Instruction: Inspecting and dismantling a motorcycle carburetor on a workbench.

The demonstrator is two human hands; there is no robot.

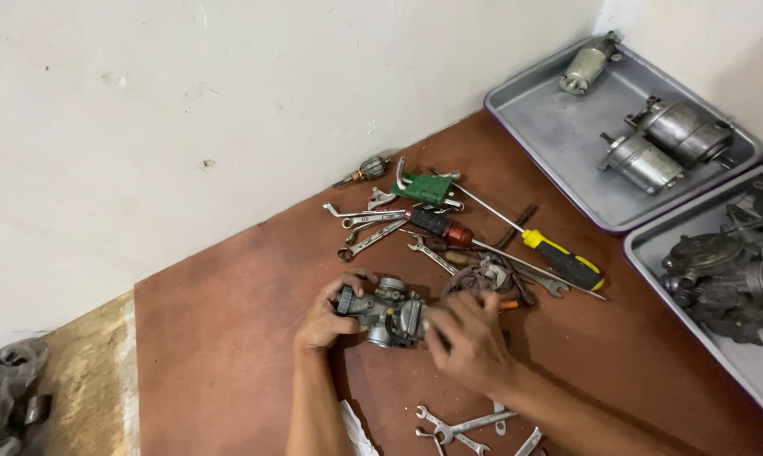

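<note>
Spreading across the reddish-brown worktop [229,338], two grey metal trays [559,135] keep starter motors and engine parts corralled at the right. Loose spanners and a yellow-handled screwdriver [559,257] lie heaped within reach. Near the worktop's middle, the left hand [327,317] closes around a carburetor [390,312], steadying it, while the right hand [466,338] curls against its side, fingers working there.
</note>
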